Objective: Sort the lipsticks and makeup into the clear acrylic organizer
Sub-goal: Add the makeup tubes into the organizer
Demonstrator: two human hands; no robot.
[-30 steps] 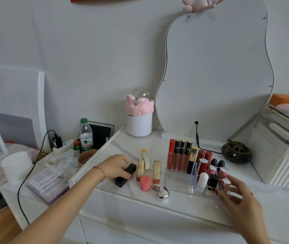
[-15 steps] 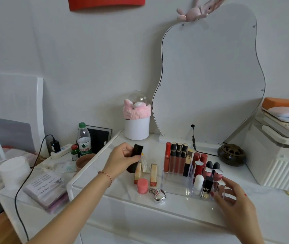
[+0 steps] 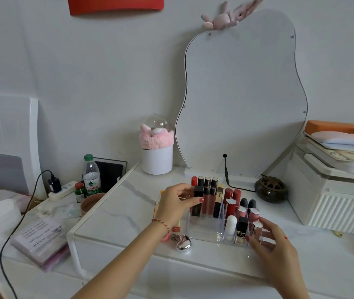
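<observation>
The clear acrylic organizer [image 3: 204,230] stands on the white marble dresser top, with several lip glosses [image 3: 207,197] upright in its back row and lipsticks [image 3: 231,203] in the right compartments. My left hand [image 3: 177,205] holds a black lipstick tube [image 3: 197,200] upright at the organizer's back left, beside the glosses. My right hand [image 3: 273,244] rests with fingers spread against the organizer's front right corner, touching it. A silver heart compact [image 3: 183,242] and a pink round item [image 3: 165,237], partly hidden by my wrist, lie left of the organizer.
A wavy mirror [image 3: 243,100] leans on the wall behind. A white pot with a pink headband [image 3: 157,152] stands at back left, a dark round burner [image 3: 271,188] and a white ribbed box [image 3: 331,197] at right. A water bottle [image 3: 91,175] and power strip sit on the lower left table.
My left hand lifted the black lipstick tube off the dresser top and carried it right to the organizer's back left. My right hand stayed at the organizer's front right corner.
</observation>
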